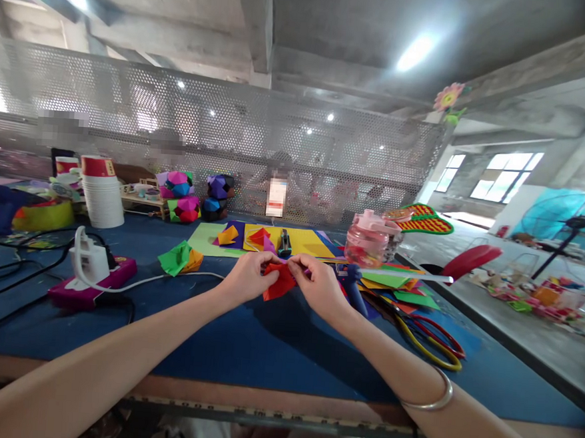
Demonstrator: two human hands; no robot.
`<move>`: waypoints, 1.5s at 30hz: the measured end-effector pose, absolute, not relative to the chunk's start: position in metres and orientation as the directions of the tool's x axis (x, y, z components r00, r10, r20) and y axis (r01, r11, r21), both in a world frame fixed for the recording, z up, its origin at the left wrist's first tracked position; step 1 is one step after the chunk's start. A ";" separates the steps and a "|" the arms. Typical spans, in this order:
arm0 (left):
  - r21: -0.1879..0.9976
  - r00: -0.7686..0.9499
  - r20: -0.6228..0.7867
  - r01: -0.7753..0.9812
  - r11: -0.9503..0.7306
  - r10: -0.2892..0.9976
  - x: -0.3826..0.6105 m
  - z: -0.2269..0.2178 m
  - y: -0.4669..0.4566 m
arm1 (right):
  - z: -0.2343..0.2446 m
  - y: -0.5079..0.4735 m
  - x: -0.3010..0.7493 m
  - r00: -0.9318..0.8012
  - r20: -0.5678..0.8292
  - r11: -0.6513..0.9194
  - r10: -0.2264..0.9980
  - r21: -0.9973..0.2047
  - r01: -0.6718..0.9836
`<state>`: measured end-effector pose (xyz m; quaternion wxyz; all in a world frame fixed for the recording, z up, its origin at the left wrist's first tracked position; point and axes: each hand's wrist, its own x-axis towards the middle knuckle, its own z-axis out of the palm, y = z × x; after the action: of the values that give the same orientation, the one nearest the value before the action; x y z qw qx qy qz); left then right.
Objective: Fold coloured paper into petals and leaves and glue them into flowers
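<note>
A small red folded paper piece (278, 283) is held up over the blue table between both hands. My left hand (252, 274) pinches its left upper edge, and my right hand (315, 284) pinches the right upper corner. Parts of the paper are hidden behind the fingers. Just beyond the hands lie yellow paper sheets (306, 238), a dark utility knife (285, 243) and an orange folded piece (228, 235). To the left rests a green and orange folded paper piece (179, 259). A blue glue gun (355, 289) lies close to my right hand.
Scissors with red and yellow handles (434, 339) lie at right, near a pink jar (366, 241). A purple power strip (92, 285) with cables and stacked paper cups (101, 195) stand at left. Coloured paper balls (186, 208) sit by the mesh partition (219, 127).
</note>
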<state>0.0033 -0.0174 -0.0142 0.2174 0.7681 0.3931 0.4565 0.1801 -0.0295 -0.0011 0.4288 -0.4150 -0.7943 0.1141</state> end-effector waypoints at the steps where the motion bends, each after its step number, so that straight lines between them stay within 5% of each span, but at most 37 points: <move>1: 0.699 0.285 0.519 0.401 -0.593 0.806 0.003 -0.014 -0.017 | -0.001 -0.029 0.180 -0.293 0.599 0.641 0.745 -0.521 0.564; 10: 0.800 0.215 0.418 0.373 -0.470 0.883 -0.003 -0.016 -0.009 | 0.021 -0.055 0.191 -0.308 0.592 0.639 0.745 -0.502 0.582; 14: 0.825 0.177 0.382 0.377 -0.421 0.907 -0.005 -0.018 -0.006 | 0.023 -0.093 0.223 -0.399 0.501 0.608 0.768 -0.375 0.700; 21: 0.801 0.168 0.369 0.441 -0.404 0.914 -0.004 -0.013 -0.008 | 0.006 -0.086 0.306 -0.140 0.477 0.324 0.867 -0.329 0.887; 33: 0.792 0.135 0.412 0.436 -0.428 0.901 -0.009 -0.007 -0.011 | 0.000 -0.018 0.290 -0.137 0.268 0.192 0.954 -0.189 0.963; 38: 0.805 0.139 0.399 0.421 -0.419 0.906 -0.009 -0.010 -0.008 | 0.025 -0.003 0.298 -0.084 0.393 0.192 0.916 -0.245 0.950; 45: 0.788 0.110 0.413 0.454 -0.415 0.904 -0.011 -0.012 -0.003 | 0.051 -0.007 0.261 -0.166 0.562 0.459 0.811 -0.434 0.775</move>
<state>-0.0111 -0.0034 -0.0117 0.2442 0.7040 0.4824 0.4605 0.2606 -0.0069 0.0509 0.3838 -0.5194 -0.7631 0.0232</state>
